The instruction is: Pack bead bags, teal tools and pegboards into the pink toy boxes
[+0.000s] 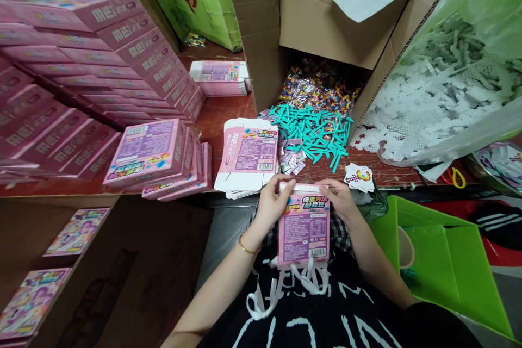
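Observation:
I hold a small pink printed box [304,231] upright over my lap, its barcode side facing me. My left hand [274,201] grips the box's upper left corner, fingers curled at its top flap. My right hand [338,197] pinches the upper right corner. A stack of flat unfolded pink boxes [249,155] lies on the red-brown table [216,119] just beyond my hands. Beside it is a pile of teal plastic tweezers [316,131] and small bead packets [291,160].
Tall stacks of finished pink boxes [81,65] fill the left of the table, with several more leaning [157,159]. An open cardboard carton [322,27] holds bead bags. A clear bag of white pegboards [440,92] lies right. A green bin [444,261] stands below right.

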`<state>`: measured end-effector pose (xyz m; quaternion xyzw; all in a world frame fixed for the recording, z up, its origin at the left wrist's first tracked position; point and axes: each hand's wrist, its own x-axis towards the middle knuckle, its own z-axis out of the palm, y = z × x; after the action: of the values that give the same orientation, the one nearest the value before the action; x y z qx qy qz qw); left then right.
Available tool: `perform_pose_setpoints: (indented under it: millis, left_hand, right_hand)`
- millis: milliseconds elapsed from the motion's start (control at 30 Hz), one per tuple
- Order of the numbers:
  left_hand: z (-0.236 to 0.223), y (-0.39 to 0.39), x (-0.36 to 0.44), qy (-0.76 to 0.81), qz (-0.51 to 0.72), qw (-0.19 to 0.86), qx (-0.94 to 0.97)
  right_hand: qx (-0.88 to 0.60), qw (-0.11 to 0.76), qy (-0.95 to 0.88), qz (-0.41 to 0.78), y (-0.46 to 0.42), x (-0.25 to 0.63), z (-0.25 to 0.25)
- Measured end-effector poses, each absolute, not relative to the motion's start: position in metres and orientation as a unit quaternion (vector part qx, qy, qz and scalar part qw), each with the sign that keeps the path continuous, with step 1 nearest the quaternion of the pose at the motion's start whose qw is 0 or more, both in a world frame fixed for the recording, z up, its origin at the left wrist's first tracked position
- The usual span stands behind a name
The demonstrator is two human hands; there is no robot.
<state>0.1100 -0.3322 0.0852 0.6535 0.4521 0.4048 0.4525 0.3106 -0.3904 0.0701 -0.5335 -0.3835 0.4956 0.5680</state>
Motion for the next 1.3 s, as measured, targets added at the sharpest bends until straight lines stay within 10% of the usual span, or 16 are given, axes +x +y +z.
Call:
perform_pose_setpoints:
  millis: [600,800,967,1100,1300]
  left_hand:
    - [0.109,-0.330,0.082,0.383,0.642,0.411,0.522]
    - [0.115,-0.359,0.055,0.300,0.513,0.125,0.795]
    - [0.090,-0.378,0.056,0.201,0.333,0.283,0.877]
    - [0.073,-0.381,0.049,0.430,0.340,0.347,0.761]
    - [0.079,-0.369,0.043,0.533,0.301,0.411,0.676]
  right_hand:
    - [-0.477,0.548,-0.458,0.513,-0.429,0.332,0.086]
    - [-0.372,0.526,-0.517,0.564,-0.439,0.335,0.112]
    - [-0.354,0.295,-0.592,0.661,-0.376,0.296,0.095]
    - [-0.635,0.439,-0.488,0.407,-0.306,0.286,0.063]
    - [-0.687,0.533,-0.404,0.283,-0.267,0.302,0.039]
